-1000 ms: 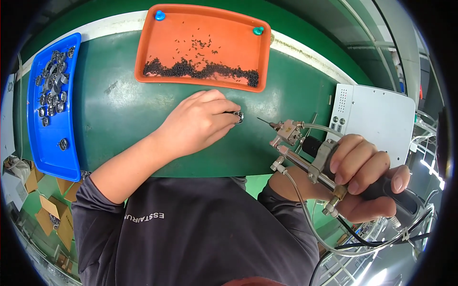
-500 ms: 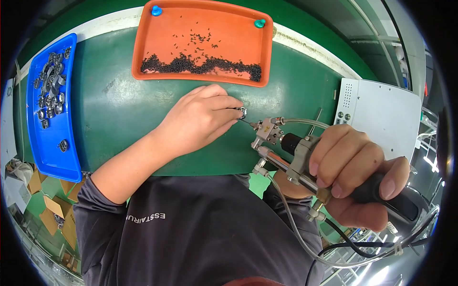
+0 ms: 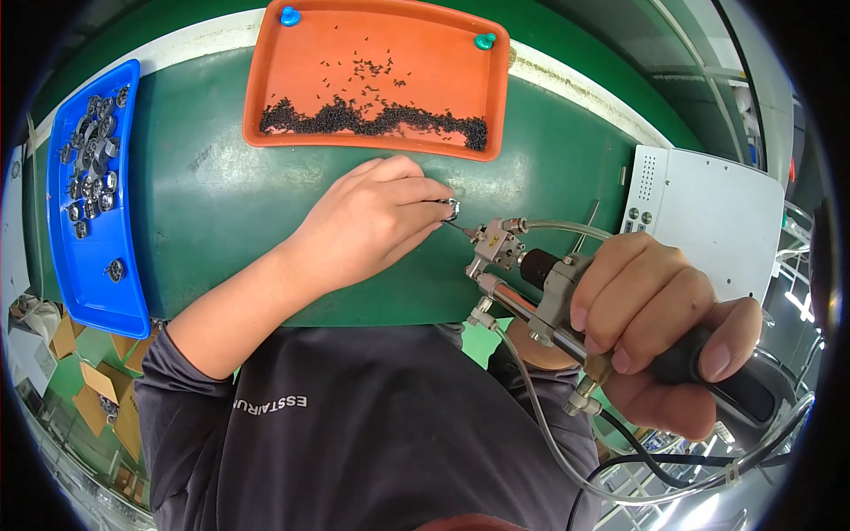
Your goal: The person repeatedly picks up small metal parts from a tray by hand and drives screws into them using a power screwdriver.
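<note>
The left hand rests on the green worktop, fingertips pinched around a small metal part just below the orange tray of dark screws. The right hand grips a powered screwdriver firmly; its tip seems to touch the part. A blue tray lies far left.

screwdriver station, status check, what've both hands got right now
Left hand pinching small metal part on green mat. Right hand gripping powered screwdriver, tip at the part. Nothing between tip and part.
</note>
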Demonstrator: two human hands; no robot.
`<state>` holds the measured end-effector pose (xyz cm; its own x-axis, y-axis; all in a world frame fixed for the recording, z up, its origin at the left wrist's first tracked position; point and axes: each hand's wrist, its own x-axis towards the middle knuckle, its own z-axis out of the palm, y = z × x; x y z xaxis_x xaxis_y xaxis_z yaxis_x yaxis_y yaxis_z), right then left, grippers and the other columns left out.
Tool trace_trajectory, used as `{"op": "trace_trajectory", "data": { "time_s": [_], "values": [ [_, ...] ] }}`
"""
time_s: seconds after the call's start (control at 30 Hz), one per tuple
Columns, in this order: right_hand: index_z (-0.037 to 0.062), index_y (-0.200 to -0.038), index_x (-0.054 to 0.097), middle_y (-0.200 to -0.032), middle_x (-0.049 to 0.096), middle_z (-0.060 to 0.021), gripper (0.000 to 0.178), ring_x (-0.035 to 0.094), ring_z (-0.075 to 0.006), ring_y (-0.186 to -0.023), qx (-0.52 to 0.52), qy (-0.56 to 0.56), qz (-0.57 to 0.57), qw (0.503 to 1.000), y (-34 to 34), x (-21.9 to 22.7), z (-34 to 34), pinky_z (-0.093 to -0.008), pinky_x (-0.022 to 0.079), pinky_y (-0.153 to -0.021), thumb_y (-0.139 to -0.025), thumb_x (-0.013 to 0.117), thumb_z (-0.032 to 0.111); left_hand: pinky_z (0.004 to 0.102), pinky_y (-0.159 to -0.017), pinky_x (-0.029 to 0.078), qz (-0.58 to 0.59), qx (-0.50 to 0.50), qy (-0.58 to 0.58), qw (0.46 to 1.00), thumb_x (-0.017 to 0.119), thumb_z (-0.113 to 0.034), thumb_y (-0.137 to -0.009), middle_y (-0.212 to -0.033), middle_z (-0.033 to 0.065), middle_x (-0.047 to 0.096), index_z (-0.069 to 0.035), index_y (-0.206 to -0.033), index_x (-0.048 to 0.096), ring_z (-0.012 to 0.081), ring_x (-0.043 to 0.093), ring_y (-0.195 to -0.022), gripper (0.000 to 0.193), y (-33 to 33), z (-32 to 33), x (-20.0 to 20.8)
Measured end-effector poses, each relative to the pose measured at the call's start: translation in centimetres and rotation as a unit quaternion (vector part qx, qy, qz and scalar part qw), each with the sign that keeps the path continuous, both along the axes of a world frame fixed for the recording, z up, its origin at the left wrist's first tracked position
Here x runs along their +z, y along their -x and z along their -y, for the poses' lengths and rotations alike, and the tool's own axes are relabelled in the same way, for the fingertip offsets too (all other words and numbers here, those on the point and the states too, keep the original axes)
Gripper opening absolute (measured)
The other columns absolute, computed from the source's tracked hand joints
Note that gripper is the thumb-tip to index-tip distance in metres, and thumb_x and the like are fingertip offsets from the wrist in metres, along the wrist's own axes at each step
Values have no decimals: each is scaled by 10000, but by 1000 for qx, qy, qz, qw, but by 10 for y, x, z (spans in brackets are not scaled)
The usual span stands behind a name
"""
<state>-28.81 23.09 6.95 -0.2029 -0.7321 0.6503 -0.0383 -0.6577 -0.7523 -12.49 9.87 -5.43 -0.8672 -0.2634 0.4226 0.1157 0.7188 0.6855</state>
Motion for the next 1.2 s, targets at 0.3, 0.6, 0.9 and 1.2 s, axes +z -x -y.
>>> {"op": "trace_trajectory", "data": {
  "time_s": [0.3, 0.6, 0.9, 1.2],
  "values": [
    [160, -1205, 514, -721, 566, -9, 401, 550, -134, -552, -15, -13, 9, 1000, -2, 1, -1, -289, 482, -536, -1017, 648, 487, 400, -828, 570, 6, -11, -3, 1000, 812, -55, -756, -1138, 54, 747, -35, -976, 778, 263, 670, -961, 224, 1, 1, -2],
    [158, -1210, 516, -730, 571, -9, 420, 560, -128, -552, -51, -31, 17, 998, -13, 6, -7, -285, 485, -536, -1012, 647, 505, 396, -836, 568, -1, -11, -4, 1000, 811, -63, -765, -1136, 47, 747, -39, -968, 777, 262, 668, -962, 207, 1, 2, -2],
    [157, -1206, 518, -734, 574, -7, 429, 565, -125, -547, -47, -28, 29, 998, -10, 4, -3, -281, 487, -536, -1008, 648, 515, 388, -819, 562, 1, -10, -2, 1000, 812, -60, -761, -1130, 31, 758, -39, -962, 776, 243, 656, -936, 205, 3, 1, -2],
    [174, -1196, 526, -730, 578, 2, 425, 559, -117, -544, 61, -71, -47, 994, 9, 16, 8, -276, 484, -532, -995, 669, 520, 375, -796, 553, -1, -17, 15, 1000, 818, -59, -752, -1127, 19, 769, -41, -967, 787, 227, 643, -909, 218, 3, 2, -2]
  ]
}}
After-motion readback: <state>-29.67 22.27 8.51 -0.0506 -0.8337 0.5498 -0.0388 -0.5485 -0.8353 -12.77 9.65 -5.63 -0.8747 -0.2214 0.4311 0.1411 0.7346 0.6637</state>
